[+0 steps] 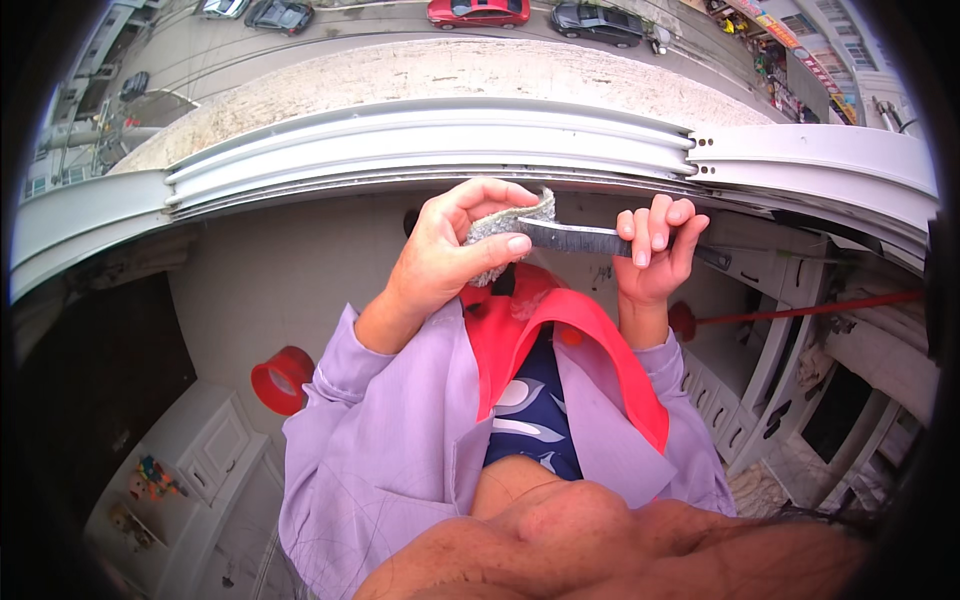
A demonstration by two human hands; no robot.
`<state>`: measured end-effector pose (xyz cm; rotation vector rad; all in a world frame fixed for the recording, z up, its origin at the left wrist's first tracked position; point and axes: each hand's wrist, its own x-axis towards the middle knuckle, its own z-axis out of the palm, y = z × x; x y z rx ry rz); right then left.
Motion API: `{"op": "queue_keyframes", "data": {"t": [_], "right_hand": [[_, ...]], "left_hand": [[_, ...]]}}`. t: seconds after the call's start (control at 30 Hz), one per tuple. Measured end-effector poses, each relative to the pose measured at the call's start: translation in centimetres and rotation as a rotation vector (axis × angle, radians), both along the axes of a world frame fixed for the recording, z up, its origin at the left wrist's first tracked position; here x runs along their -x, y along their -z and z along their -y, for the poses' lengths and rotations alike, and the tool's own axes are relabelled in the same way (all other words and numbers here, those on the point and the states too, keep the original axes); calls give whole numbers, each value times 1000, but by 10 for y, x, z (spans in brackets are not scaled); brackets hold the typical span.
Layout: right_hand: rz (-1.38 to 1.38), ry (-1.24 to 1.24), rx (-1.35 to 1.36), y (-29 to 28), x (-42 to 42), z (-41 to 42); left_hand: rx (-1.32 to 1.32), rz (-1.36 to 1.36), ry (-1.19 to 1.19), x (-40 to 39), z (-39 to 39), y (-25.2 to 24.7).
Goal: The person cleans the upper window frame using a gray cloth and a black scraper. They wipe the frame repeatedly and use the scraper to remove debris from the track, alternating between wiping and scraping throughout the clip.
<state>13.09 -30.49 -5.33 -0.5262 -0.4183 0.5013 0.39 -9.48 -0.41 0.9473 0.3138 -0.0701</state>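
My left hand (469,232) grips a grey fuzzy cloth (491,225), folded between thumb and fingers. One end of a black brush with a row of dark bristles (577,237) lies against the cloth, partly wrapped in it. My right hand (656,240) holds the other end of the brush, its handle showing beyond the fingers. Both hands are raised just inside the white window frame (427,142), at chest height.
A pale outer ledge (450,71) lies beyond the window, with a street and parked cars far below. Behind me a red bucket (283,380) stands at left, near white cabinets (217,450). A red pole (810,306) slants at right.
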Motion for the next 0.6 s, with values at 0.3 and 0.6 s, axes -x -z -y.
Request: {"op": "queue_keyframes", "data": {"t": [0.3,0.6], "right_hand": [[655,36,480,-17,8,-6],[819,-495,1087,-63,32,14]], "left_hand": [[-180,80,-109,1,2,5],[-269,32,-255,9,-1,6]]}}
